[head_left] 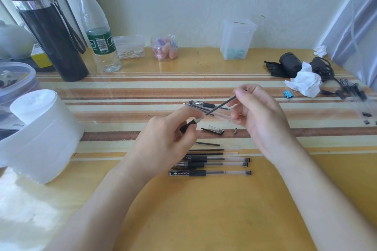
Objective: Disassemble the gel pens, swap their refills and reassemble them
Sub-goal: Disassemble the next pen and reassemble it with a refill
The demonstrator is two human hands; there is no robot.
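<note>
My left hand (pixel 163 138) grips a pen barrel (pixel 188 125) by its black grip section. My right hand (pixel 257 112) pinches a thin black refill (pixel 220 106) near its tip; the refill's lower end sits in the mouth of the barrel. Beyond the hands lie a capped pen (pixel 202 104) and loose clear barrels. A pen cap (pixel 213 130) and a small metal tip (pixel 235 131) rest on the table between the hands. Nearer me lie loose refills (pixel 206 150) and three assembled black gel pens (pixel 210 173) in a row.
A white plastic tub (pixel 36 136) stands at the left. At the back are a black flask (pixel 51 32), a water bottle (pixel 98 32), a small jar (pixel 164 48) and a clear box (pixel 236 38). Crumpled tissue (pixel 304 83), a blue binder clip (pixel 288 93) and more pens (pixel 353 91) lie right.
</note>
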